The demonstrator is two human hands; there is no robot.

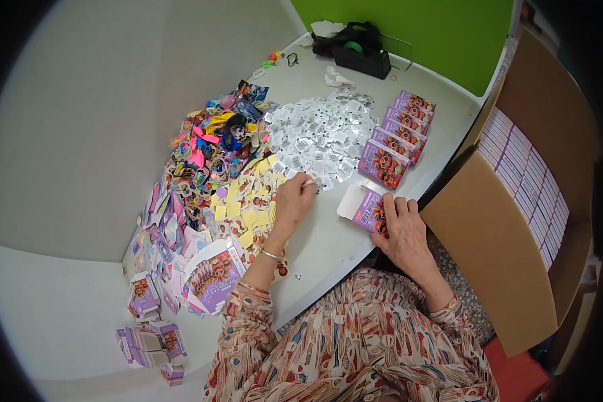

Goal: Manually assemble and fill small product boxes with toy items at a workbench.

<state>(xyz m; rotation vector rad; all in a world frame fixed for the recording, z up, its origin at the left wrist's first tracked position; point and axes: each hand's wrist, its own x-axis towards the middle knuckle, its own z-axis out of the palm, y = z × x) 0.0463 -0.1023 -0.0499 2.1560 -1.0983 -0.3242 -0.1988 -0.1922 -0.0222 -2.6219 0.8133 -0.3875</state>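
My right hand [402,231] grips a small purple printed box [368,209] whose white end flap stands open to the left. At the near edge of a heap of small white packets [315,130], my left hand [293,201] is closed in a pinch. What looks like a small white packet shows at its fingertips, mostly covered by the fingers. Just left of that hand lie yellow and printed paper pieces [251,201]. Beyond my right hand, several purple boxes [383,164] stand in an overlapping row.
Colourful small trinkets [211,144] are piled far left. Flat purple cartons [214,275] fan out nearer, with several folded boxes [144,345] at lower left. A black tape dispenser [362,60] stands at the back. On the right, a large cardboard box [496,248] holds rows of packed boxes.
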